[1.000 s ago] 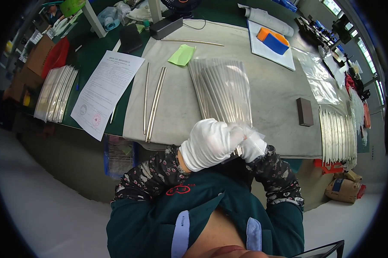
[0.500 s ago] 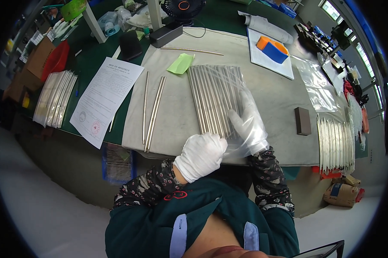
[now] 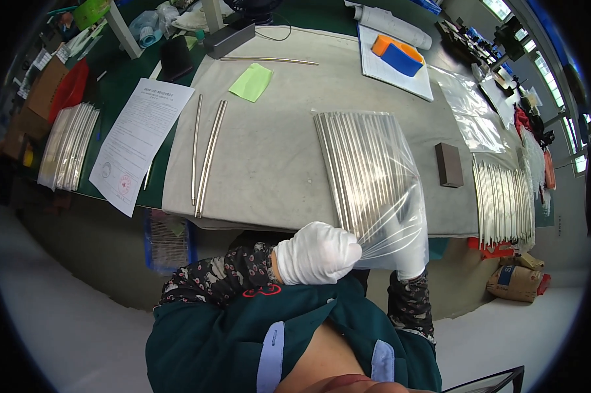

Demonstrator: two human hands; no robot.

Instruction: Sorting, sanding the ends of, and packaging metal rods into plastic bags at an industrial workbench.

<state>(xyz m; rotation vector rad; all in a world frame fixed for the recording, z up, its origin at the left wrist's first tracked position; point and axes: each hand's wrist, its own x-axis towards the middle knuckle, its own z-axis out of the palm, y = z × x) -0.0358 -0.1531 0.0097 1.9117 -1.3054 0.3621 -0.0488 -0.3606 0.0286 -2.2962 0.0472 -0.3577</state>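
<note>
Gloves of white cover both hands in the head view. The left hand (image 3: 318, 252) is closed into a fist at the near edge of the grey mat (image 3: 269, 157), its fingers pinching the gathered mouth of a clear plastic bag (image 3: 381, 190). The right hand (image 3: 410, 252) sits just to the right of it, largely behind the film of the bag; it touches the bag's near right corner, but how far its fingers are curled cannot be told through the plastic.

The bag lies on the right half of the mat and holds a flat row of thin metal rods (image 3: 354, 157), side by side, running from the near edge toward the far side. The plastic is stretched and wrinkled between the rods and the 2 hands.

Left of the bag, 3 loose metal rods (image 3: 204, 157) lie on the mat, 1 apart and 2 close together. A green sticky note (image 3: 251, 82) lies farther back, with 1 more long rod (image 3: 269, 60) beyond it. A printed paper sheet (image 3: 138, 141) rests on the green table at the left, and a bundle of bagged rods (image 3: 66, 147) lies farther left. A small dark block (image 3: 449, 164) sits right of the bag, and another spread of rods (image 3: 505, 200) lies at the far right. An orange and blue sponge (image 3: 395, 54) sits on white paper at the far side.
</note>
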